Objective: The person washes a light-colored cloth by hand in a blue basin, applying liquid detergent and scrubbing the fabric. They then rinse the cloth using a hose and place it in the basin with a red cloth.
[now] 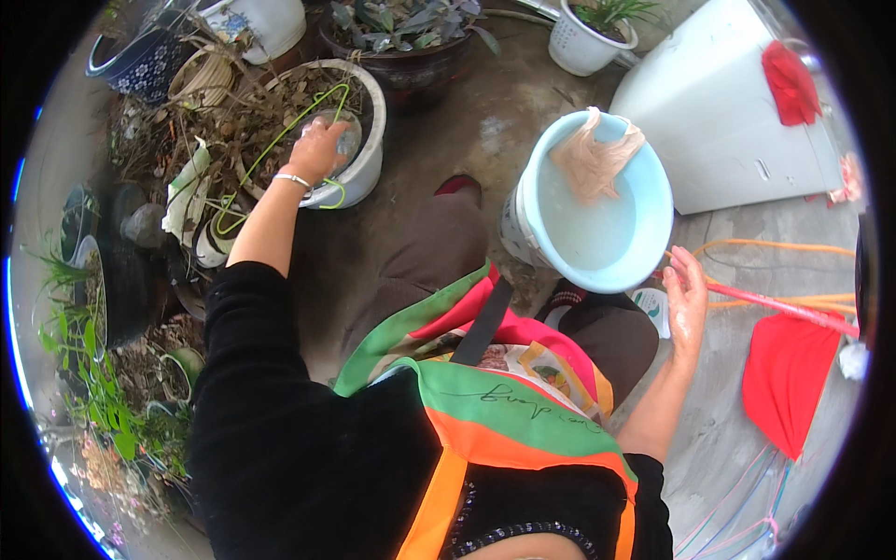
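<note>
On the left, my left hand (315, 155) reaches into a white plant pot (374, 126) and grips a clear container (350, 133), partly hidden under my fingers. A green wire hanger (269, 150) lies across the same pot, over dry leaves and twigs. My right hand (684, 297) looks wet and is empty, its fingers extended beside the rim of a light blue basin (651, 210). Cloudy water fills the basin's lower part, and a thin tan plastic bag (595, 157) hangs inside against its far wall. The basin rests on a bucket (516, 227) bearing writing.
A white appliance-like box (707, 119) stands right of the basin. Red cloth (791, 385), a red pole (777, 301) and orange cord (777, 245) are at the right. More potted plants (402, 42) line the back and left. My knees flank the basin's near side.
</note>
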The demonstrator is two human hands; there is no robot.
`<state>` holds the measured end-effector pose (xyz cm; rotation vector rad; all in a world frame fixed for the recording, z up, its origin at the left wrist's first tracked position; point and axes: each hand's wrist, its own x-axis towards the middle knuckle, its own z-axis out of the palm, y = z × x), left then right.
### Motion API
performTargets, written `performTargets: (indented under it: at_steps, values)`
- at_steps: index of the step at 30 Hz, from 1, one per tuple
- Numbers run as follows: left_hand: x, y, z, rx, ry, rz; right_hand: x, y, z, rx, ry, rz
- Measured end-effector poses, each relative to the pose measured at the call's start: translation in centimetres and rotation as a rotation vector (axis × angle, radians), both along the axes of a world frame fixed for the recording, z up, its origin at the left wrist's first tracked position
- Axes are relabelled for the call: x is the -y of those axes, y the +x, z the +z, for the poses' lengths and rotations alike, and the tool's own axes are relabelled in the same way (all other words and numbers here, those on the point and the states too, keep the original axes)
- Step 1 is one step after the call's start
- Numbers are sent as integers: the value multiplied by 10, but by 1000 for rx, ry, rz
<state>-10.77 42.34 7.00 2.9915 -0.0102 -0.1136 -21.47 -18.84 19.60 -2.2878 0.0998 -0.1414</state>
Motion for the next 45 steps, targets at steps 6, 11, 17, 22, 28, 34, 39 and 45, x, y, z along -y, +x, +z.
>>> performTargets:
  at_steps: [6, 11, 17, 22, 28, 34, 39, 45]
  values:
    - [-23, 21, -58, 79, -47, 25, 34, -55, 35, -7, 25, -137]
    - [-21, 30, -49, 26, -33, -29, 15, -65, 52, -74, 198, -202]
    - [-9, 33, -39, -6, 210, -73, -28, -44, 33, -97, 77, 17]
    - [-12, 36, -38, -100, 203, -16, -51, -32, 29, -84, 126, 116]
    - [-28, 34, -43, -118, -102, 145, -59, -26, 21, -158, 165, 138]
    - [19, 34, 15, -246, -1152, 86, -104, 5, 10, -242, 452, 410]
    - [140, 25, 94, -542, -1601, -341, -147, 18, 21, 64, 506, 572]
    - [343, -6, 146, -973, -1798, -537, -95, -16, 34, 597, 344, 239]
